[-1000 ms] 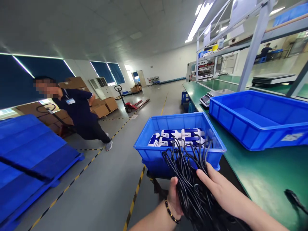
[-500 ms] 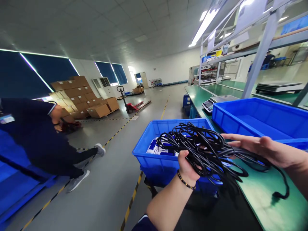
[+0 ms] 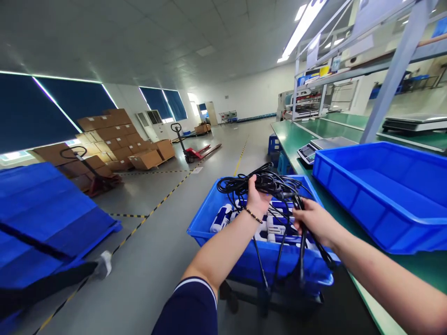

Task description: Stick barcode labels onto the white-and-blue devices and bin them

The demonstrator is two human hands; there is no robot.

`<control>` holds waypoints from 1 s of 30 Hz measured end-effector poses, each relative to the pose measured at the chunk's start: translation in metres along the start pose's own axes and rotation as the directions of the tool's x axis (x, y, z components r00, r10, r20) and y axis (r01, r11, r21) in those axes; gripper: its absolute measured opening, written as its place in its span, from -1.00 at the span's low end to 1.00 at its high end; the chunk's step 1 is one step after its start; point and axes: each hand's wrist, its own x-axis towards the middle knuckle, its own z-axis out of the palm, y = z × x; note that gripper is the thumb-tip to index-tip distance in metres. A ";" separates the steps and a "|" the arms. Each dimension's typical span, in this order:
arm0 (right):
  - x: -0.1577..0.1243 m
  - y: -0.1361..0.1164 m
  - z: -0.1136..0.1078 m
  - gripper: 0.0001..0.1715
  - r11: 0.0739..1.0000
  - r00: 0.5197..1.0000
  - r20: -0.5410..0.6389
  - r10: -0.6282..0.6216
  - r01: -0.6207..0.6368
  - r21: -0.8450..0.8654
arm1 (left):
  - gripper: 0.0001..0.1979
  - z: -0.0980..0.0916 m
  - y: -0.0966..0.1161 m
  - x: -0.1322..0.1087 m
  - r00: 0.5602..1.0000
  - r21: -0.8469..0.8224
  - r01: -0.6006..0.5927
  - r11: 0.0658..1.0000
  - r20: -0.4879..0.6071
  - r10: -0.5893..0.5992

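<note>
A bundle of black cables (image 3: pixel 268 180) is held above a blue plastic bin (image 3: pixel 206 218). My left hand (image 3: pixel 257 197) is closed round the bundle from below, its thumb over the top. My right hand (image 3: pixel 312 218) grips the cables at the bundle's right end, fingers wrapped round the strands. Several loose cable ends (image 3: pixel 279 260) hang down over the bin's front wall. Inside the bin lie several white and blue cylindrical items (image 3: pixel 221 218), partly hidden by the cables and my hands.
To the right, a larger blue bin (image 3: pixel 377 200) stands on the green workbench (image 3: pixel 288 135), beside a weighing scale (image 3: pixel 310 151). Ahead on the floor is a red pallet jack (image 3: pixel 197 153), with stacked cartons (image 3: pixel 118 139) behind. A person's leg (image 3: pixel 52 279) shows at left near blue covering (image 3: pixel 45 209).
Both hands and the cables have moved forward and left over the bin. My right hand, earlier spread, has closed on the cables. The walking person has mostly left view at the left.
</note>
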 end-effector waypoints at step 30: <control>-0.053 0.047 0.025 -0.26 0.234 0.559 0.773 -0.301 0.829 -0.509 | -0.24 -0.099 0.003 0.054 0.846 0.659 -0.528 -0.535 0.360 -0.392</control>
